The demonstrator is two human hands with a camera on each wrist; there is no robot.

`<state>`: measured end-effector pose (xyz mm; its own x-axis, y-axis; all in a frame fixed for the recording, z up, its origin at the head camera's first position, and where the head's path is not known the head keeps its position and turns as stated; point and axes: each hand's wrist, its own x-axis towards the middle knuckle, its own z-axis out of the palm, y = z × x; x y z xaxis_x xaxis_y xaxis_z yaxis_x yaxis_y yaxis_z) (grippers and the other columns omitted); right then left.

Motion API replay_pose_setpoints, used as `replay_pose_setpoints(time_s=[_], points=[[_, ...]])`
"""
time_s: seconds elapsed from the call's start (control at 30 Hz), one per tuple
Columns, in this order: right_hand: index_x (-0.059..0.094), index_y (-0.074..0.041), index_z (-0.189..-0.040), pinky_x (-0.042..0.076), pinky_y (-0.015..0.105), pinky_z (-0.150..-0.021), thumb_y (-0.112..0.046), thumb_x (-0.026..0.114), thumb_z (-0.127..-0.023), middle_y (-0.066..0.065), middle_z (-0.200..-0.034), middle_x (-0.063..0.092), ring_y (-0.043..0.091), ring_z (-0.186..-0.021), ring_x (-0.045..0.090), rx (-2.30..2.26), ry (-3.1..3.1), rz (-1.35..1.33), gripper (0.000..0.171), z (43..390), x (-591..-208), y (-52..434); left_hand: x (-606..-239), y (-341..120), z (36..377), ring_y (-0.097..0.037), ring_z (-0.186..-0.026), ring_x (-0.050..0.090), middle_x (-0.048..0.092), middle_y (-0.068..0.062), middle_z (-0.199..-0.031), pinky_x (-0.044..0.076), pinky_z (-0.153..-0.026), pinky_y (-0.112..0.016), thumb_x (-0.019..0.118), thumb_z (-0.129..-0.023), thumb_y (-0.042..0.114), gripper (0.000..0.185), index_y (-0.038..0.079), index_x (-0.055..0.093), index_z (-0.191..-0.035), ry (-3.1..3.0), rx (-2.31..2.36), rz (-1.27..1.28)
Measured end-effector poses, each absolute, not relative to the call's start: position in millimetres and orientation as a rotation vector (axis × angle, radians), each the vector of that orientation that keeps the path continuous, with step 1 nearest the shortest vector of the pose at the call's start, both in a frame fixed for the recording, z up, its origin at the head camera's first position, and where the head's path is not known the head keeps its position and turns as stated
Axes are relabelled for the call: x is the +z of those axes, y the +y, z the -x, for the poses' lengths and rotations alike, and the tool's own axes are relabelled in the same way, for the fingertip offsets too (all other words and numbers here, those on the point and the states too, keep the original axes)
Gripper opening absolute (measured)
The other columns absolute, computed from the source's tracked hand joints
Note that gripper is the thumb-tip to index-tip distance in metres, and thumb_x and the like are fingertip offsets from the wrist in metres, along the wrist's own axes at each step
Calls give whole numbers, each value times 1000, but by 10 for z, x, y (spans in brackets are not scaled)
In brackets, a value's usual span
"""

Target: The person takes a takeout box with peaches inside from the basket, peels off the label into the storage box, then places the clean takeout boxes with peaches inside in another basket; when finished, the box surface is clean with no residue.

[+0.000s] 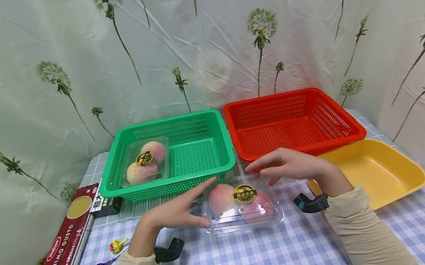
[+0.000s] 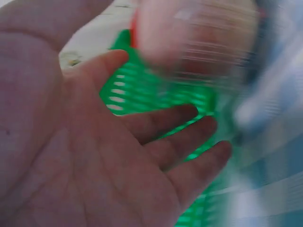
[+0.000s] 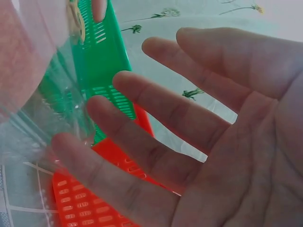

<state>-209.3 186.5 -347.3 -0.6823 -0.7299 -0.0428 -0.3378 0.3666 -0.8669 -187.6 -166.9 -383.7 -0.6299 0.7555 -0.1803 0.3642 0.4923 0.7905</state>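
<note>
Clear clamshell box (image 1: 243,204) (yellow-black sticker on lid) holds two pink peaches.

"PRIMO GUSTO" on the red pasta packet (image 1: 61,257), peach box sticker (image 1: 245,193) lettering unreadable

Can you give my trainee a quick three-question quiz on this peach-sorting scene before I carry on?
1. True or false: the red basket holds a box of peaches.
2. Which container already has a clear peach box in it? A) yellow tray B) green basket C) red basket
3. Fill in: the left hand and right hand are spread open on either side of the second ____ on the checked tablecloth.

Key
1. False; it shows only bare mesh.
2. B.
3. Peach box, lying in front of the two baskets; neither hand grips it yet.
</note>
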Motion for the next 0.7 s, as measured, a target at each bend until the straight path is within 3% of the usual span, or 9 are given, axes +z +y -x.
replay_pose_setpoints(time_s=[0.1,0.33,0.7], points=[[61,-8,-137,61,37,-85,-15,58,-101,18,-138,61,40,-121,59,-1238,2229,928,37,2093,-3479,1848,-3916,-1635,1889,-24,-154,18,14,0,-169,27,-121,-54,80,-85,28,102,26,12,-162,2217,1008,-915],[61,-9,-138,53,37,-101,-18,60,-100,10,-135,65,26,-125,61,-1082,2388,1007,39,2083,-3480,1799,-4023,-1584,1920,-21,-154,18,18,4,-167,23,-122,-54,82,-83,32,101,29,18,-160,2249,1081,-808],[65,-3,-130,56,30,-92,-11,65,-95,8,-120,70,23,-109,65,-969,2500,1065,36,2006,-3499,1620,-4086,-1499,1937,-27,-154,18,19,-2,-168,21,-122,-57,82,-83,28,102,25,16,-161,2274,1149,-836]])
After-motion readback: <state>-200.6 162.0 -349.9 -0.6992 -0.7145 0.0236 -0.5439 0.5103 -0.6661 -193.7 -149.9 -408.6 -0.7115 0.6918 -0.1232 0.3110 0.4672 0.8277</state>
